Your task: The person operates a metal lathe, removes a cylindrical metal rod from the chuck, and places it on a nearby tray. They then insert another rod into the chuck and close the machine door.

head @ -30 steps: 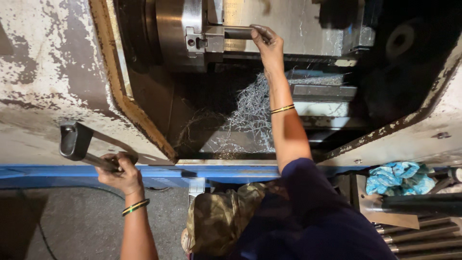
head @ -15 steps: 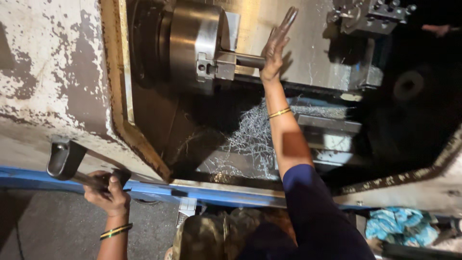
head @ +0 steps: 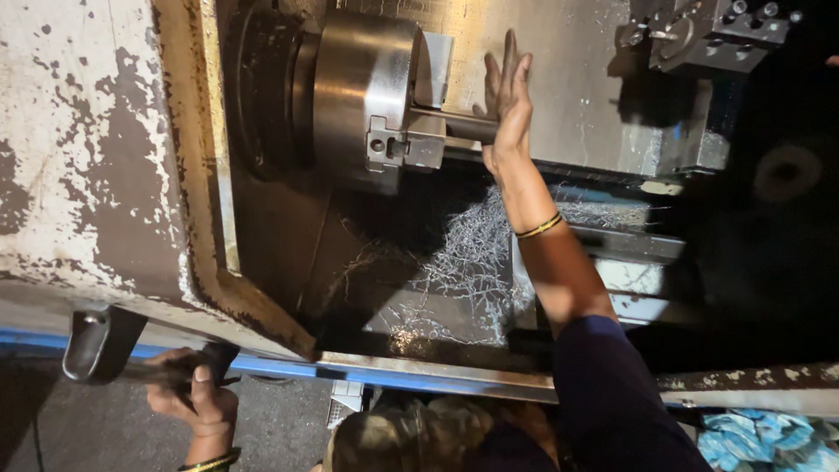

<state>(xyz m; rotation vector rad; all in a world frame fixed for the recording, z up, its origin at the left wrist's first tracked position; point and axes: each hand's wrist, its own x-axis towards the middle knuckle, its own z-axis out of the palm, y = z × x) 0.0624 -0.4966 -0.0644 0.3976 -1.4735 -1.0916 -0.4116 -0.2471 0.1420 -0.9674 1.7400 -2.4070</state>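
1. Inside the lathe enclosure, a round metal bar (head: pixel 459 125) sticks out sideways from the chuck (head: pixel 363 96), clamped between the stepped chuck jaws.
2. My right hand (head: pixel 505 105) is at the free end of that bar, fingers stretched out flat and spread upward, the palm against the bar's tip; it is not closed around anything.
3. A gold bangle (head: pixel 537 227) sits on my right wrist, and my dark blue sleeve (head: pixel 612 393) covers the upper arm.
4. Below the chuck, tangled silver metal shavings (head: pixel 468 262) lie heaped in the machine bed.
5. Up at the right, the tool turret (head: pixel 708 31) stands well apart from the bar.
6. My left hand (head: pixel 197 398) is wrapped tight around the dark door handle (head: pixel 100 345) on the worn, paint-chipped sliding door (head: pixel 70 140).
7. A blue rail (head: pixel 384 380) runs along the machine's front edge.
8. Blue rags (head: pixel 760 437) lie bunched at the lower right.
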